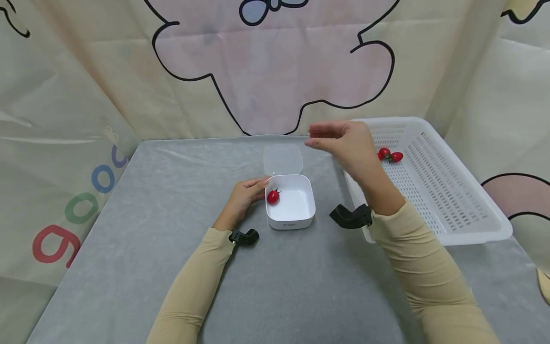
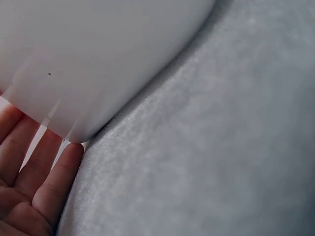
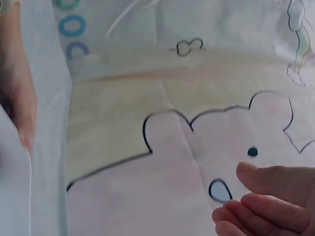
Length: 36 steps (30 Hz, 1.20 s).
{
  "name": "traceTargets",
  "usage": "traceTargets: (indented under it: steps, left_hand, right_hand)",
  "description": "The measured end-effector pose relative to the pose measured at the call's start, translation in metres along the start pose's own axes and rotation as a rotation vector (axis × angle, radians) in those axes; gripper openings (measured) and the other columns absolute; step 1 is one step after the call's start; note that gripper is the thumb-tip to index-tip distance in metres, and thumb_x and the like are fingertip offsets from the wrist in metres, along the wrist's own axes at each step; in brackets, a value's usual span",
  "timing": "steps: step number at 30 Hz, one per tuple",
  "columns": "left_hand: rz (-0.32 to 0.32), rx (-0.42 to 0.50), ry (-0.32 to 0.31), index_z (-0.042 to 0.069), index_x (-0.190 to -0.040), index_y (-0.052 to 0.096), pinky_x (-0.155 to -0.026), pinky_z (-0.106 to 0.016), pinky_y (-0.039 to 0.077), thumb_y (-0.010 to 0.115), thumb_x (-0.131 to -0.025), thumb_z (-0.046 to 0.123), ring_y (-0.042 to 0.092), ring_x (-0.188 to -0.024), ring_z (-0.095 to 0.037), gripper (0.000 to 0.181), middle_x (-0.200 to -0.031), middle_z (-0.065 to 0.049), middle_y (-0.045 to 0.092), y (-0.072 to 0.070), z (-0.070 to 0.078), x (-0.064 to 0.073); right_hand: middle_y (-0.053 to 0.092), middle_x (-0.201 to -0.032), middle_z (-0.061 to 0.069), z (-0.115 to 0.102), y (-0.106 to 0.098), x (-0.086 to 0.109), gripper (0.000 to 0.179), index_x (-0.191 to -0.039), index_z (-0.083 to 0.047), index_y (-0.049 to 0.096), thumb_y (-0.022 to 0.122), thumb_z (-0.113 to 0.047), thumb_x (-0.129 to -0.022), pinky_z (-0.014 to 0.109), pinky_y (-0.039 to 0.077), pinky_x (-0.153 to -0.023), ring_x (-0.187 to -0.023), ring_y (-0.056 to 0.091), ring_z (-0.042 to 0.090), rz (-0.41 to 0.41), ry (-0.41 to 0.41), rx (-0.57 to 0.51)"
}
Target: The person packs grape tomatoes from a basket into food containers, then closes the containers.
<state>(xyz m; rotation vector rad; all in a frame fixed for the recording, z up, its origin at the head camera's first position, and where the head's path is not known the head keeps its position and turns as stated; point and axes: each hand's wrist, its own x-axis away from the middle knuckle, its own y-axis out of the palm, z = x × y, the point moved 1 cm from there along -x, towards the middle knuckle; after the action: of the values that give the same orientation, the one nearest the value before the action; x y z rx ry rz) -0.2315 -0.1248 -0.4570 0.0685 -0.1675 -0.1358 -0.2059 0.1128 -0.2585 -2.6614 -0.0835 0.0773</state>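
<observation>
A white square box [image 1: 295, 202] stands uncovered on the grey table cover, with one cherry tomato [image 1: 273, 197] inside against its left wall. My left hand [image 1: 248, 193] rests at the box's left side; in the left wrist view its fairly straight fingers [image 2: 60, 174] touch the white wall. Right behind the box lies a translucent square lid [image 1: 282, 160]. My right hand [image 1: 347, 143] is raised between the lid and a white basket [image 1: 468, 191], holding nothing. Its thumb stands apart from the loosely bent fingers, as the right wrist view also shows.
In the perforated basket at the right, several cherry tomatoes [image 1: 396, 157] lie near its left side, partly hidden by my right hand. A printed cloth backdrop [image 1: 275, 71] rises behind the table [image 1: 185, 191] and along both sides.
</observation>
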Motion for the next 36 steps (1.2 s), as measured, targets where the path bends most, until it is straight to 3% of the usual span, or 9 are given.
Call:
traceTargets:
  steps: [4, 11, 15, 23, 30, 36]
  left_hand:
    - [-0.003, -0.014, -0.010, -0.001, -0.128, 0.065, -0.098, -0.032, 0.057, 0.065, -0.097, 0.020, 0.062, -0.123, -0.020, 0.037, -0.138, -0.013, 0.062, -0.001, 0.000, 0.000]
    - [0.001, -0.029, -0.018, 0.002, -0.127, 0.066, -0.100, -0.033, 0.056, 0.065, -0.097, 0.023, 0.060, -0.126, -0.022, 0.037, -0.138, -0.010, 0.063, -0.002, -0.002, 0.000]
    - [0.006, -0.033, -0.014, 0.002, -0.127, 0.066, -0.100, -0.033, 0.056, 0.065, -0.097, 0.024, 0.060, -0.126, -0.022, 0.037, -0.137, -0.010, 0.063, -0.002, -0.002, 0.001]
    - [0.004, -0.023, -0.002, 0.001, -0.127, 0.066, -0.099, -0.033, 0.056, 0.066, -0.097, 0.023, 0.062, -0.122, -0.018, 0.038, -0.137, -0.012, 0.063, 0.000, -0.003, 0.001]
    - [-0.005, -0.004, 0.017, -0.003, -0.129, 0.064, -0.097, -0.030, 0.057, 0.064, -0.098, 0.020, 0.065, -0.112, -0.012, 0.039, -0.138, -0.016, 0.061, 0.000, -0.003, 0.001]
    - [-0.003, -0.005, 0.022, -0.004, -0.129, 0.063, -0.097, -0.030, 0.057, 0.064, -0.098, 0.019, 0.065, -0.111, -0.011, 0.039, -0.138, -0.017, 0.061, 0.000, -0.002, 0.001]
  right_hand:
    - [0.073, -0.121, 0.002, 0.009, -0.024, -0.009, 0.043, -0.124, -0.015, 0.071, 0.078, -0.035, -0.086, 0.021, 0.053, -0.092, -0.109, 0.066, 0.011, 0.054, 0.024, 0.024]
    - [0.074, -0.117, -0.007, 0.032, -0.050, -0.023, 0.049, -0.126, -0.016, 0.070, 0.077, -0.041, -0.085, 0.018, 0.050, -0.088, -0.108, 0.062, 0.008, 0.099, 0.058, 0.068]
    - [0.074, -0.109, -0.014, 0.048, -0.059, -0.033, 0.051, -0.126, -0.015, 0.070, 0.078, -0.043, -0.084, 0.021, 0.048, -0.089, -0.109, 0.060, 0.008, 0.110, 0.063, 0.050]
    - [0.065, -0.129, -0.003, 0.084, -0.076, -0.048, 0.057, -0.131, -0.018, 0.066, 0.072, -0.053, -0.086, 0.034, 0.047, -0.101, -0.124, 0.050, 0.018, 0.075, 0.160, 0.114]
    - [0.067, -0.099, -0.024, 0.119, -0.092, -0.057, 0.061, -0.127, -0.014, 0.068, 0.073, -0.056, -0.084, 0.013, 0.048, -0.079, -0.100, 0.057, 0.000, 0.073, 0.147, 0.181]
    - [0.063, -0.088, -0.033, 0.147, -0.100, -0.066, 0.063, -0.130, -0.013, 0.066, 0.073, -0.055, -0.083, 0.009, 0.049, -0.078, -0.090, 0.059, -0.009, 0.052, 0.175, 0.149]
